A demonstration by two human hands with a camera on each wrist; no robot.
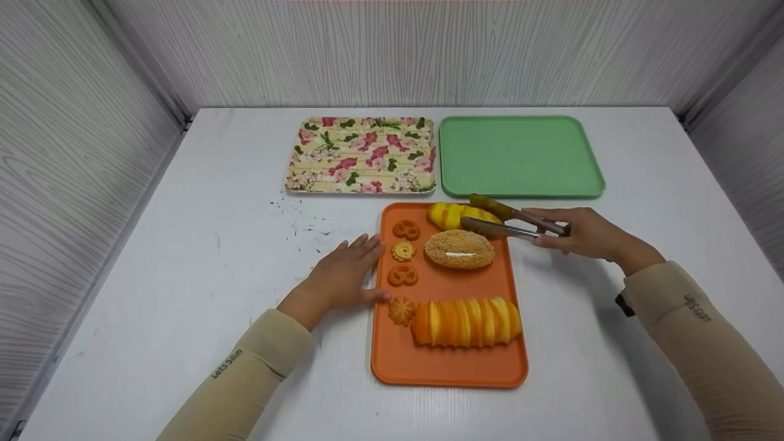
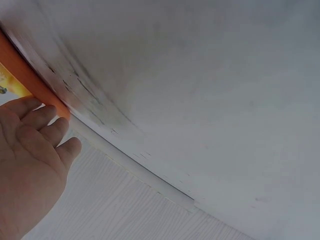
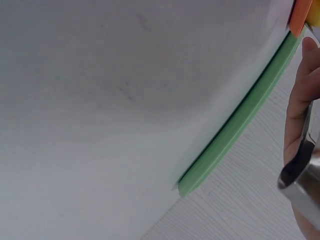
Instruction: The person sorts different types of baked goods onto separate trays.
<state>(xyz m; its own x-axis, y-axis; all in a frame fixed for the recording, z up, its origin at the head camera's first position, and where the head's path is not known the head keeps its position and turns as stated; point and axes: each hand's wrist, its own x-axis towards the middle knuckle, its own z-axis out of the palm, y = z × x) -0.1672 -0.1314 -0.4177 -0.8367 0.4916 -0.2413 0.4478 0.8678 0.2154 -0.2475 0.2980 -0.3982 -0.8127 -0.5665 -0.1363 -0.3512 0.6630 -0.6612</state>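
My right hand (image 1: 582, 234) grips a pair of metal tongs (image 1: 527, 225) with dark tips, coming in from the right. The tips are spread either side of the right end of a yellow segmented bread (image 1: 445, 215) at the far end of the orange tray (image 1: 447, 370); whether they touch it I cannot tell. Just nearer is a sesame-covered bun (image 1: 459, 249), and closer to me a long sliced-looking loaf (image 1: 467, 323). My left hand (image 1: 344, 275) rests with extended fingers along the tray's left edge. In the right wrist view the tongs' metal end (image 3: 302, 182) shows by the palm.
Behind the orange tray lie a floral tray (image 1: 361, 156) on the left and a green tray (image 1: 520, 156) on the right. Several small cookies (image 1: 403, 275) line the orange tray's left side. Pale wood-grain panels (image 1: 392, 55) enclose the white table (image 1: 184, 245).
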